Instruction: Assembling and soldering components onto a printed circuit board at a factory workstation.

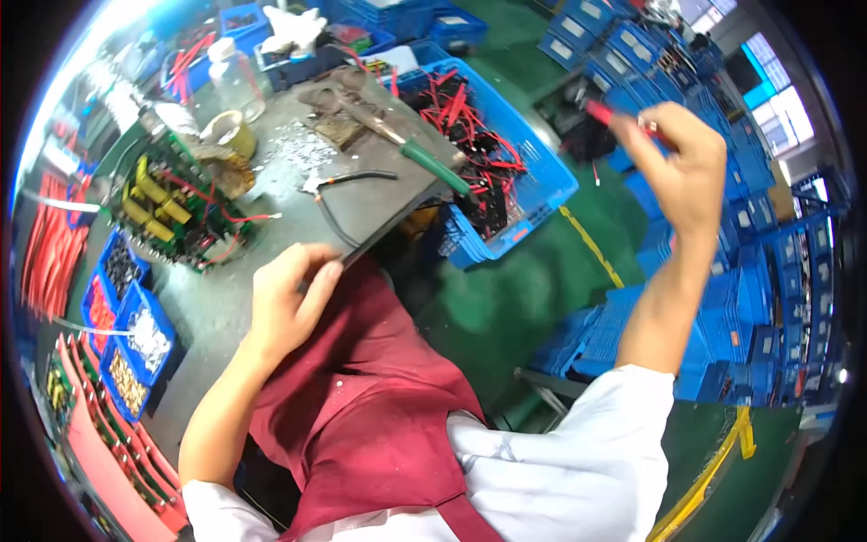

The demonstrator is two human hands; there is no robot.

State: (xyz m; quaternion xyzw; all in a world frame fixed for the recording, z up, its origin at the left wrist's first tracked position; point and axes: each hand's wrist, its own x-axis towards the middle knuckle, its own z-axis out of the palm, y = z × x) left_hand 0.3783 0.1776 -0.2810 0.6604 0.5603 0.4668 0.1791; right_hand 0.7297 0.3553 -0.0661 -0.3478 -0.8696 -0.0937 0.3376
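My right hand (679,167) is raised at the upper right, over the floor beyond the blue crate. Its fingers are closed on a red piece (601,112), blurred by motion, so its kind is unclear. My left hand (291,294) rests at the near edge of the workbench (280,185), fingers curled, with nothing visible in them. Beyond it lie cutting pliers (348,179) with dark handles. A green-handled soldering iron (420,158) lies across a stand at the bench's far right edge. Left of these stands a green circuit board (176,203) with yellow components and a red wire.
A blue crate (542,185) holds red wires and black parts beside the bench. Small blue bins (135,312) with parts stand at left, near red-edged boards (113,434). A clear bottle (237,81) and yellowish cup (230,135) stand at the back. Stacked blue bins (722,298) fill the right.
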